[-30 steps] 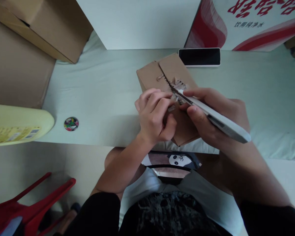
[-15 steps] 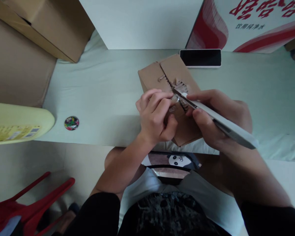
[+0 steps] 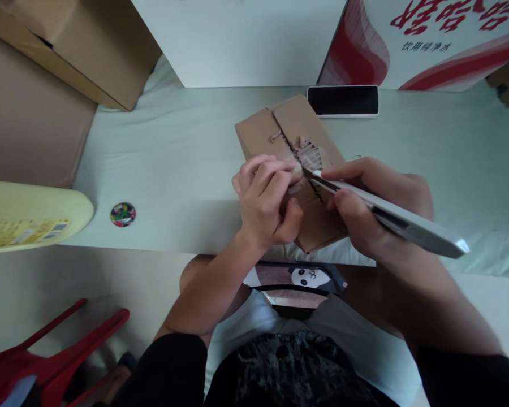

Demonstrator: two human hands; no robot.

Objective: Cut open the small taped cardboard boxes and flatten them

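1. Far left of the left-hand grip lie a yellow bottle (image 3: 29, 217), cut off by the view's edge, and cartons (image 3: 104, 53) farther away from the person. Nearer the person stands a red chair (image 3: 63, 362).
2. Between bottle and left hand, a round badge (image 3: 123, 215) lies flat on the cloth (image 3: 173, 169).
3. The left hand (image 3: 265, 198) has its fingers bent and close together, their tips pressed on the box top just beside the seam. Whether they also pinch tape, I cannot tell.
4. The box (image 3: 299, 116) sits on the cloth under the left fingertips, between the hands and reaching out beyond them. Its top is torn beside the ragged seam (image 3: 287, 139).
5. The blade (image 3: 307, 173) meets the seam just right of the left fingertips. The step in hand looks like cutting or prying along that seam.
6. Beyond the right-hand grip, a phone (image 3: 343, 102) lies near the box's far corner, before a red-and-white carton (image 3: 428, 68).
7. The right hand (image 3: 379, 189) pinches the knife (image 3: 407, 220) between thumb and forefinger, its rear end sticking out rightward past the palm.
8. The next move, I judge, calls for a steady box, a shallow blade and the left fingertips clear of the cutting line.
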